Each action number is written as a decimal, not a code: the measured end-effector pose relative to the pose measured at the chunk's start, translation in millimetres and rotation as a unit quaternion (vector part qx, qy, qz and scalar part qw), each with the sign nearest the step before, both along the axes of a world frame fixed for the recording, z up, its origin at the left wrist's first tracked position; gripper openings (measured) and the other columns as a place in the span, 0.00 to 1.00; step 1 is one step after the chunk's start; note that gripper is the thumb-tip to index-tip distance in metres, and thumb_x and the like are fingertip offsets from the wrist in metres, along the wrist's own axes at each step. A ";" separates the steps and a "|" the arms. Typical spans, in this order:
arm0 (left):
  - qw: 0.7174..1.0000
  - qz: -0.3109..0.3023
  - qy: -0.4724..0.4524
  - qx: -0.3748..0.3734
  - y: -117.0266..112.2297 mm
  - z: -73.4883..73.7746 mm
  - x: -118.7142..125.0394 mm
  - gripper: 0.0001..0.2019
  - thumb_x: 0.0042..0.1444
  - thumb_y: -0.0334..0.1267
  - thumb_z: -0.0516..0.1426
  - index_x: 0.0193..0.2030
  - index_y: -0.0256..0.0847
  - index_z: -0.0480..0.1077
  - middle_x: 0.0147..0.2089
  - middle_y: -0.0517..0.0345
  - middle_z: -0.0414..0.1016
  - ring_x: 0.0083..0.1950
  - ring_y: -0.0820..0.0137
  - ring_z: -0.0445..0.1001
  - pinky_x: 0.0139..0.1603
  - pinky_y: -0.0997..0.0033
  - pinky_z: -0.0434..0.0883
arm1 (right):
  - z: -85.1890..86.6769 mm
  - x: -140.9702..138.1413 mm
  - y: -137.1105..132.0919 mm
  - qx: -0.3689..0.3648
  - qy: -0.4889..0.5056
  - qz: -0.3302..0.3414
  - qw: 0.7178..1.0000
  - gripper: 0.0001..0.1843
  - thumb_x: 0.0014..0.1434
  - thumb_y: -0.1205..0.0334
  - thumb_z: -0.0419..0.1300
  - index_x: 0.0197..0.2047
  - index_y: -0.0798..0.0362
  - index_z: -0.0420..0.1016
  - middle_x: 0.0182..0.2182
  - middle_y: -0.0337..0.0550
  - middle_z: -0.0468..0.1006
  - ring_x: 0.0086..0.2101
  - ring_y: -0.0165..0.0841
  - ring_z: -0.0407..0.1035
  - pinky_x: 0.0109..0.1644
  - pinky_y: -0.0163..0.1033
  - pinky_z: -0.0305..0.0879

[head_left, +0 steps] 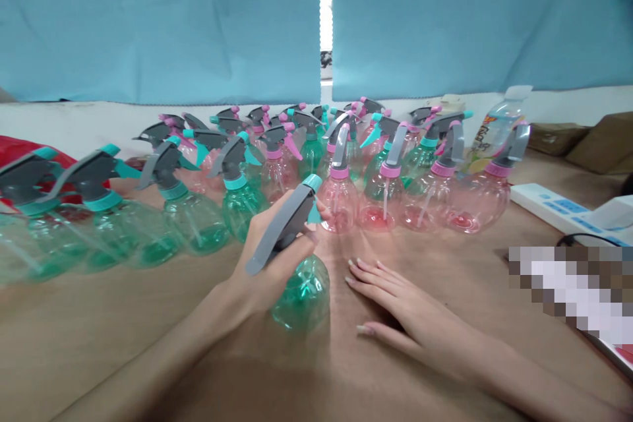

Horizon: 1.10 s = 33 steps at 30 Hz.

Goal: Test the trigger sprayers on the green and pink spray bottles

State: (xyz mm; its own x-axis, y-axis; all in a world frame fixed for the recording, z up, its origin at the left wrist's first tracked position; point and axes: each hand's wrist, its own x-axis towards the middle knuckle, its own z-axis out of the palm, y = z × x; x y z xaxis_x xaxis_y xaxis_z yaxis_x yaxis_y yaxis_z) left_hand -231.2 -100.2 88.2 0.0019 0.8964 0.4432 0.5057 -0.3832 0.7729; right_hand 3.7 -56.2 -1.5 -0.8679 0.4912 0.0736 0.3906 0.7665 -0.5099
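Observation:
My left hand (270, 247) is wrapped round the neck of a green spray bottle (304, 297), which has a grey and teal trigger head (287, 221). This bottle is at the near middle of the table, in front of the others. To its right my right hand (388, 297) lies with fingers stretched out over the tabletop, holding nothing. Green spray bottles (192, 224) with teal collars stand in a row on the left. Pink spray bottles (380, 208) with pink collars form a row on the right, just beyond my right hand.
Behind the front rows stand several more pink and green spray bottles (311, 151). A labelled clear drink bottle (497, 128) is at the back right. A white power strip (564, 208) lies on the brown table (208, 362). Blue curtains (163, 26) hang behind; something red (30, 151) is at the left.

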 end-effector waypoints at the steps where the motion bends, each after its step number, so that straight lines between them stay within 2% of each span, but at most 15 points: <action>1: 1.000 0.000 -0.009 -0.010 0.1 -0.9 -0.1 0.05 0.57 0.32 0.54 0.33 0.44 0.60 0.28 0.65 0.62 0.27 0.73 0.62 0.27 0.70 0.61 | -0.2 0.2 -0.1 -0.001 0.004 -0.001 1.000 0.33 0.67 0.44 0.52 0.69 0.51 0.56 0.69 0.45 0.54 0.67 0.42 0.45 0.70 0.55 0.44; 5: 0.999 0.015 -0.018 -0.026 0.5 -2.9 0.8 0.05 0.56 0.32 0.55 0.34 0.45 0.61 0.28 0.65 0.59 0.26 0.73 0.58 0.26 0.70 0.58 | 0.0 0.2 -0.6 0.004 0.006 -0.001 1.000 0.33 0.67 0.45 0.52 0.69 0.52 0.57 0.69 0.46 0.54 0.67 0.42 0.45 0.70 0.54 0.43; 9: 1.000 0.007 -0.019 -0.020 1.1 -0.2 2.6 0.07 0.55 0.32 0.54 0.41 0.45 0.65 0.29 0.64 0.60 0.26 0.71 0.58 0.27 0.69 0.58 | 1.1 -0.4 -0.9 0.011 -0.009 0.003 1.000 0.34 0.67 0.44 0.51 0.69 0.54 0.56 0.69 0.45 0.53 0.68 0.41 0.44 0.70 0.53 0.42; 14: 1.000 0.004 -0.019 0.001 3.0 2.1 3.6 0.05 0.53 0.31 0.54 0.37 0.44 0.65 0.29 0.64 0.59 0.28 0.71 0.58 0.29 0.69 0.59 | 1.9 -0.9 -0.5 0.011 -0.019 0.002 1.000 0.33 0.68 0.44 0.50 0.69 0.53 0.55 0.69 0.44 0.51 0.68 0.40 0.43 0.70 0.54 0.42; 18: 1.000 -0.003 -0.013 -0.002 2.9 0.8 3.6 0.09 0.54 0.29 0.54 0.41 0.43 0.66 0.30 0.65 0.59 0.29 0.72 0.58 0.30 0.70 0.59 | 2.2 -0.9 -0.3 0.011 -0.022 0.001 1.000 0.35 0.67 0.42 0.49 0.69 0.53 0.55 0.69 0.44 0.52 0.68 0.40 0.43 0.70 0.54 0.42; 24: 1.000 0.014 -0.005 -0.011 0.2 -1.3 2.7 0.02 0.58 0.34 0.54 0.38 0.43 0.64 0.29 0.65 0.62 0.29 0.72 0.60 0.30 0.70 0.59 | 2.4 -1.5 -0.7 0.010 -0.021 0.002 1.000 0.35 0.67 0.42 0.49 0.69 0.55 0.55 0.69 0.45 0.51 0.68 0.40 0.43 0.70 0.53 0.42; 28: 1.000 0.020 -0.005 -0.016 -0.3 -4.2 0.9 0.02 0.59 0.34 0.55 0.36 0.43 0.63 0.31 0.63 0.66 0.29 0.72 0.62 0.30 0.69 0.60 | 1.7 -1.1 -0.4 0.010 -0.016 0.002 1.000 0.35 0.67 0.41 0.49 0.69 0.54 0.56 0.69 0.45 0.52 0.68 0.40 0.43 0.70 0.54 0.43; 33: 0.999 0.032 0.005 -0.005 -0.4 -5.7 1.3 0.02 0.61 0.37 0.55 0.39 0.45 0.65 0.31 0.63 0.66 0.29 0.71 0.63 0.29 0.70 0.61 | 2.4 -0.6 -0.8 0.000 -0.011 -0.004 1.000 0.35 0.67 0.42 0.50 0.69 0.53 0.56 0.69 0.45 0.53 0.68 0.41 0.44 0.70 0.54 0.44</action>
State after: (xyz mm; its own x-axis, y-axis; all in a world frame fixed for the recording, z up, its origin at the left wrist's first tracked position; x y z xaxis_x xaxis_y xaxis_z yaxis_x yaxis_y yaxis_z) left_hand -229.9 -100.5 82.5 -0.0513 0.8990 0.4349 0.5369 -0.3424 0.7711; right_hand 3.2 -57.0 0.9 -0.8650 0.4987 0.0555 0.4078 0.7632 -0.5012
